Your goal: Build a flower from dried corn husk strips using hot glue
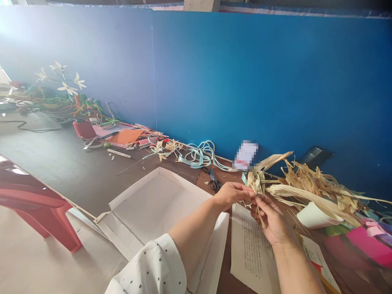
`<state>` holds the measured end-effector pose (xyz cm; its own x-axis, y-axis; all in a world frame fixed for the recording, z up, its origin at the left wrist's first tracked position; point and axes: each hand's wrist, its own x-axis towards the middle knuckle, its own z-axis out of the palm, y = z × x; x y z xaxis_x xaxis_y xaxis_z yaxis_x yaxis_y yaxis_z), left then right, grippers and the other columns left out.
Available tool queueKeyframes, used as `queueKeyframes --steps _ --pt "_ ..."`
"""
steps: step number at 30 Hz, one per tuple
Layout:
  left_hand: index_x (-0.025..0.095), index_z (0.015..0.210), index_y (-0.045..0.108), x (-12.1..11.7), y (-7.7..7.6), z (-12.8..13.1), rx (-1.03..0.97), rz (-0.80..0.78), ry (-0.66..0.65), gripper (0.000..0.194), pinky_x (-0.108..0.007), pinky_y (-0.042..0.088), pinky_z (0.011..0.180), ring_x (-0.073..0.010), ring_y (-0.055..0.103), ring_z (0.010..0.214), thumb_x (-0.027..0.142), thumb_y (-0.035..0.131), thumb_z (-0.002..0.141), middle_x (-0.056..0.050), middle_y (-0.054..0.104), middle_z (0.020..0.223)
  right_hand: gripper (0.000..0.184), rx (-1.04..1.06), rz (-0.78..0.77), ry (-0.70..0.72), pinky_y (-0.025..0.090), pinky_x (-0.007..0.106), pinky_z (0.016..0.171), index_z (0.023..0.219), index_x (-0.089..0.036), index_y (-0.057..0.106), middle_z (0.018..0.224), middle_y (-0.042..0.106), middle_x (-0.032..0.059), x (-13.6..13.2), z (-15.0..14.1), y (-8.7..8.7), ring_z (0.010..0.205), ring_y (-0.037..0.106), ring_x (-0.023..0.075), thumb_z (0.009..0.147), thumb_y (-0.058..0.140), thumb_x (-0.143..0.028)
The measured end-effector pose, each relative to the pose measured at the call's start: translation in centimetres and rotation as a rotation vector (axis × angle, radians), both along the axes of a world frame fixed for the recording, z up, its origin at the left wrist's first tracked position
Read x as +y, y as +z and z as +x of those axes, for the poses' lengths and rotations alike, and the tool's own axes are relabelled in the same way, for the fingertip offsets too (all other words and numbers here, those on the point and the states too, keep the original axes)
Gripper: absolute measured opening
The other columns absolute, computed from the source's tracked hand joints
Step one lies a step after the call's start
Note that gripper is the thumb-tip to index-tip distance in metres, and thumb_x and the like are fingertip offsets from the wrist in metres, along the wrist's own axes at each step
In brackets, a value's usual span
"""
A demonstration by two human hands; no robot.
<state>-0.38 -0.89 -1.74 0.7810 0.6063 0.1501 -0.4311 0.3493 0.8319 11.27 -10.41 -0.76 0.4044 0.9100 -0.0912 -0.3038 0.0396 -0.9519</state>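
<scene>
Dried husk piece (257, 182) is at the far end of the printed paper (247, 245). I have it pinched between left hand (230, 197) and right hand (274, 222), fingertips closed together. Judged step: fine fingertip work; calls for a light, steady pinch. Scissors (214, 185) lie near the left; loose husks (317, 179) and tilted cup (317, 216) crowd the right.

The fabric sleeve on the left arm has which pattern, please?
The white fabric sleeve has dark dots, best seen in the head view.
</scene>
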Motion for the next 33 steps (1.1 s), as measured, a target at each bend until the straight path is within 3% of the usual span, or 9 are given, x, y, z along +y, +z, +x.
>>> queueKeyframes --steps 14,24,33 --pt "0.008 0.078 0.069 -0.2 0.4 0.0 0.033 -0.013 0.066 0.045 -0.031 0.043 0.075 -0.0129 0.058 0.067 0.039 0.083 0.049 -0.007 0.065 0.070 0.026 -0.083 0.040 -0.057 0.031 0.020 0.040 0.082 -0.022 0.068 0.067 0.056 -0.0030 0.1 -0.3 0.1 0.047 0.036 0.0047 0.062 0.079 -0.035" --pt "0.008 0.076 0.071 -0.4 0.5 0.4 0.051 -0.044 0.164 0.044 -0.028 0.042 0.075 -0.0110 0.056 0.067 0.038 0.083 0.047 -0.005 0.065 0.071 0.026 -0.227 0.065 -0.148 0.022 0.022 0.041 0.088 -0.025 0.066 0.053 0.040 -0.0063 0.4 -0.7 -0.7 0.048 0.030 0.0076 0.069 0.073 -0.041" --pt "0.009 0.076 0.071 -0.3 0.2 0.5 0.037 -0.009 0.152 0.047 -0.028 0.043 0.072 -0.0121 0.056 0.066 0.042 0.083 0.046 -0.005 0.064 0.069 0.024 -0.138 0.073 -0.129 0.029 0.022 0.043 0.078 -0.024 0.067 0.065 0.055 -0.0040 0.5 -0.8 -0.3 0.049 0.035 0.0059 0.061 0.078 -0.038"
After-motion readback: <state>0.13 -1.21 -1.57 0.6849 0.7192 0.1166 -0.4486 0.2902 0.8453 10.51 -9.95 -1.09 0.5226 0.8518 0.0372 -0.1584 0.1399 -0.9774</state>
